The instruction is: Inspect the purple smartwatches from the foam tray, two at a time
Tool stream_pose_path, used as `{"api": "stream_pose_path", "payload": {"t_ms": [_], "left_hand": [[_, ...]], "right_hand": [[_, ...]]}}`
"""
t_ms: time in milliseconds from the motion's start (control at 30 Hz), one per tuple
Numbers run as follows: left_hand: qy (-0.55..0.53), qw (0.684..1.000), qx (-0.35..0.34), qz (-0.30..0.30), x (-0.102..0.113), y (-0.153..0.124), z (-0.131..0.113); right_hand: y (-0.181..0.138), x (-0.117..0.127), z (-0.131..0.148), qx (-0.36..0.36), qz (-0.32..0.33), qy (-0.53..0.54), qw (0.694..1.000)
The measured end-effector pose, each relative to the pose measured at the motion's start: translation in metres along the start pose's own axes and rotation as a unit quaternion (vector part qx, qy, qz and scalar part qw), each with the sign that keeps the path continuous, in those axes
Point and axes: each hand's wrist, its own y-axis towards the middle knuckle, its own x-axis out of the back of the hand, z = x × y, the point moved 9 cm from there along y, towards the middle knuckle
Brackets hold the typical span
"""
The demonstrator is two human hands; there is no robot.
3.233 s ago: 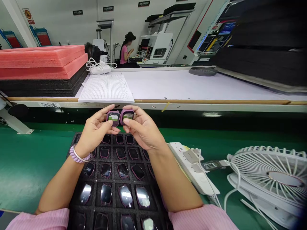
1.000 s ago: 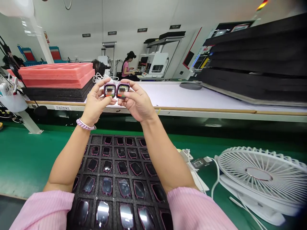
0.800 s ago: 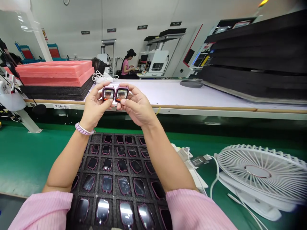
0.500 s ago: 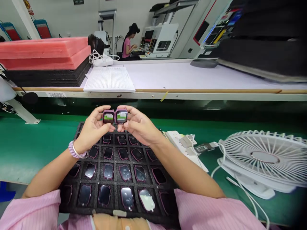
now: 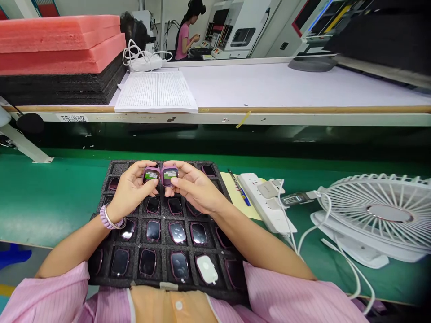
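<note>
My left hand (image 5: pixel 134 186) is closed on a purple-framed smartwatch (image 5: pixel 151 175) with a lit screen showing green and white. Beside it, my right hand (image 5: pixel 191 186) grips a second purple smartwatch (image 5: pixel 169 176), its screen lit in much the same way. The two watches are side by side, nearly touching, and my right thumb lies over the lower part of its screen. Below both hands lies a black foam tray (image 5: pixel 161 267) divided into compartments, with several dark-screened watches in them. One watch (image 5: pixel 206 269) near the front reflects white.
A white power strip (image 5: pixel 262 202), a blue pen (image 5: pixel 243 196) on yellow paper, and a white fan (image 5: pixel 380 215) with cables lie to the right. Above the bench runs a shelf bearing pink foam (image 5: pixel 60 42) and printed sheets (image 5: pixel 155 92). A person in pink (image 5: pixel 183 40) sits beyond.
The view has tilted downward, so the shelf sits higher in the picture and more of the tray's far rows shows. Both hands have lowered slightly over the tray, still holding the watches.
</note>
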Motion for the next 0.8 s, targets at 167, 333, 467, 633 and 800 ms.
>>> {"api": "stream_pose_path", "payload": {"t_ms": [167,333,467,633,800], "left_hand": [[-0.003,1.000,0.012,0.006,-0.001,-0.003,0.004],[0.001,1.000,0.027,0.007,0.001,-0.003,0.010],[0.003,0.999,0.031,0.007,0.002,-0.003,0.014],[0.003,0.999,0.033,0.016,0.000,-0.003,0.013],[-0.006,0.999,-0.044,0.001,0.013,-0.027,-0.029]], "right_hand": [[-0.001,0.003,-0.005,-0.007,-0.006,-0.003,1.000],[0.000,0.008,-0.010,-0.012,-0.032,-0.014,0.999],[0.000,0.009,-0.012,-0.010,-0.033,-0.018,0.999],[0.000,0.006,-0.008,0.000,-0.024,-0.018,1.000],[-0.026,-0.003,0.033,0.035,-0.037,-0.021,0.998]]}}
